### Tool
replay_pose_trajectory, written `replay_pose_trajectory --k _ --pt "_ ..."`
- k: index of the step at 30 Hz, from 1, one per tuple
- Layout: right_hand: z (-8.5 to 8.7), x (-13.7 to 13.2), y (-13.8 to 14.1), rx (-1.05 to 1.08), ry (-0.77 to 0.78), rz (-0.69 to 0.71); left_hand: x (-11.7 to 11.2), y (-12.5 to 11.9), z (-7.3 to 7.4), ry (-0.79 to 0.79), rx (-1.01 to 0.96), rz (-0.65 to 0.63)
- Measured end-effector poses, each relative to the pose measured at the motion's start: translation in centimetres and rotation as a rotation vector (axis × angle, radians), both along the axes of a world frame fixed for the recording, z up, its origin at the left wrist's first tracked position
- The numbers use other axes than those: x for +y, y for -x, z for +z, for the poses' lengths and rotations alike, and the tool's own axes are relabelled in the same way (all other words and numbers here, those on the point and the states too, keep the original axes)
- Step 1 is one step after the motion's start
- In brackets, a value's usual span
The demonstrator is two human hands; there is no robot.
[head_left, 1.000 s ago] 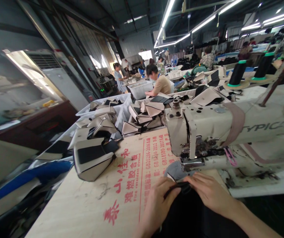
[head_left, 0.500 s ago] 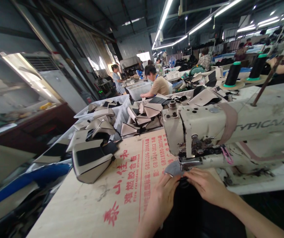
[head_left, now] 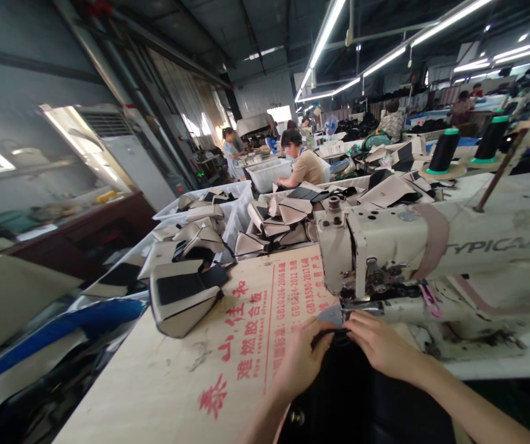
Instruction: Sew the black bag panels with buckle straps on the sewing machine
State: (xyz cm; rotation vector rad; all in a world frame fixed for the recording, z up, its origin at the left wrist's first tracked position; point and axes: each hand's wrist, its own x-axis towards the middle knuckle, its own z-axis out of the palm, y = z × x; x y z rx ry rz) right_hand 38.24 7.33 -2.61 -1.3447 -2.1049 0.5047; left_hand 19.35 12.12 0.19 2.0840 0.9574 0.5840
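Note:
At the sewing machine [head_left: 385,246], both my hands are close together just in front of the needle area. My left hand [head_left: 304,354] is closed, thumb and fingers pinching the dark edge of a grey fabric piece [head_left: 332,316]. My right hand [head_left: 380,345] has its fingers pressed together on the same piece's near edge, beside the metal arm under the machine head. Part of the fabric is hidden behind my fingers and the machine. Black material [head_left: 352,388] lies below my hands; I cannot tell whether it joins the piece.
A beige and black sewn cover [head_left: 186,302] rests on the plywood board [head_left: 246,382] to the left. Behind it, plastic bins [head_left: 232,228] hold several similar covers. Black thread cones [head_left: 443,153] stand on the right. A person [head_left: 306,163] works beyond the bins.
My view has swung slightly left. My left fingers have shifted from lying along the grey fabric to pinching its dark edge, and less of the grey shows. The right hand stays by the machine.

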Motion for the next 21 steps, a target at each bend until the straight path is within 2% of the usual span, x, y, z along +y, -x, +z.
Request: replay_pose_trajectory --k 5,8,10,13,16,18,21 --pt "0.0 0.1 0.7 0.029 -0.002 0.013 -1.2 2.8 -1.4 0.158 -0.033 0.013" --pt "0.7 0.0 1.0 0.078 0.002 0.013 -1.8 2.9 -2.1 0.131 -0.008 0.200" --pt "0.7 -0.4 1.1 0.156 0.021 -0.042 -1.6 2.0 -1.7 0.025 0.035 0.300" --pt "-0.8 -1.4 1.8 0.458 0.163 -0.145 -0.3 0.1 0.2 -0.189 0.164 0.264" --pt "-3.5 -1.7 3.2 0.969 0.401 -0.236 2.1 -1.8 1.6 -0.263 0.323 0.151" --pt "-5.1 -1.1 4.0 1.202 0.498 -0.286 4.0 -3.0 1.6 -0.228 0.364 0.128" --pt "-6.1 0.2 4.5 1.307 0.527 -0.312 6.5 -4.4 0.9 -0.203 0.331 0.156"
